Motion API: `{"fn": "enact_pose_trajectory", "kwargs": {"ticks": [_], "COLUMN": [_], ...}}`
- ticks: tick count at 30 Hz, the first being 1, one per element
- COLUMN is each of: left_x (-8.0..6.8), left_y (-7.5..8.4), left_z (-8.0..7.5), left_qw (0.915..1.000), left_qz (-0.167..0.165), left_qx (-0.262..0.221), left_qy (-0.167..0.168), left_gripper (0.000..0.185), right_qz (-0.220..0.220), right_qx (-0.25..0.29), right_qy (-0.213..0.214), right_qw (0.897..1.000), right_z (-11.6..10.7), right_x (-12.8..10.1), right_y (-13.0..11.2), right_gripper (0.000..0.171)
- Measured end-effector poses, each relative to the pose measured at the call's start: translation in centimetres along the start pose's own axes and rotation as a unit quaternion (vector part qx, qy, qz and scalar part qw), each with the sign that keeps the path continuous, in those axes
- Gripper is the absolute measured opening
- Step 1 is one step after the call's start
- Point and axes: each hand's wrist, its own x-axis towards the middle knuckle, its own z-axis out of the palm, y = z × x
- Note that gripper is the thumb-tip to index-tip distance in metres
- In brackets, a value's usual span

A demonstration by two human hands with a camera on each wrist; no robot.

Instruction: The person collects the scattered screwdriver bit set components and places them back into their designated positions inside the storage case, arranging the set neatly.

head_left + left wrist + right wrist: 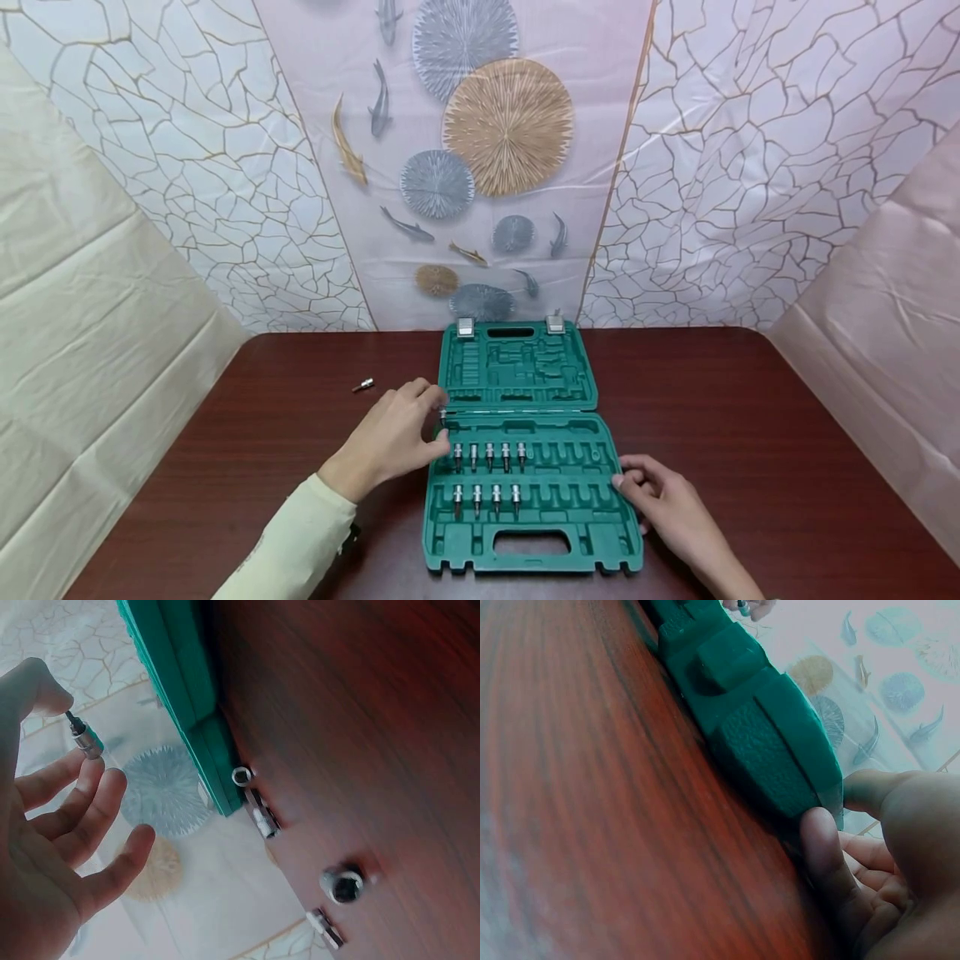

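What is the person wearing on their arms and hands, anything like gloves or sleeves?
No gloves: both hands are bare. The left hand comes out of a long, pale cream sleeve that reaches to the wrist, with something dark just under its cuff. The right hand and the stretch of forearm in view show no sleeve. No rings or markings show on either hand.

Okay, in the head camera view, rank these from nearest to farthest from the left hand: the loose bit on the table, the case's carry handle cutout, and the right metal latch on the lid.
1. Loose bit: on the table, just left of and beyond the left hand.
2. Carry handle cutout: at the case's near edge, to the hand's right.
3. Right metal latch: on the lid's far edge.
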Motion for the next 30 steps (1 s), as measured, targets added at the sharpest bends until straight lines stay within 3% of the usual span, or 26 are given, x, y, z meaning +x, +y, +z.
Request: {"fn": "enact_pose_trajectory", "kwargs": {"ticks": [12, 17, 24, 30], "left_x": [1.2, 1.9, 2.9, 3.5], "left_y": [1.9, 2.6, 3.5, 4.1], "left_z": [0.8, 1.1, 1.4, 1.8], "left_qw": [0.9993, 0.9996, 0.9955, 0.9931], "left_qz": [0.021, 0.016, -0.009, -0.003], "left_qx": [0.029, -0.001, -0.060, -0.068], "left_qy": [-0.010, -0.021, -0.072, -0.095], "left_gripper": [0.030, 0.028, 0.029, 0.028], "right_qz": [0.010, 0.011, 0.009, 0.002], "right_qx": [0.004, 0.004, 0.000, -0.003], "right_qy": [0.002, 0.002, 0.005, 0.001], "right_qw": [1.000, 1.000, 1.000, 1.000], "right_z": [0.0, 0.1, 0.0, 0.0], "right_x": [0.0, -0.1, 0.0, 0.1], "right_y": [0.0, 0.0, 0.0, 0.1], "right_gripper": [0.056, 0.057, 0.056, 0.058]}}
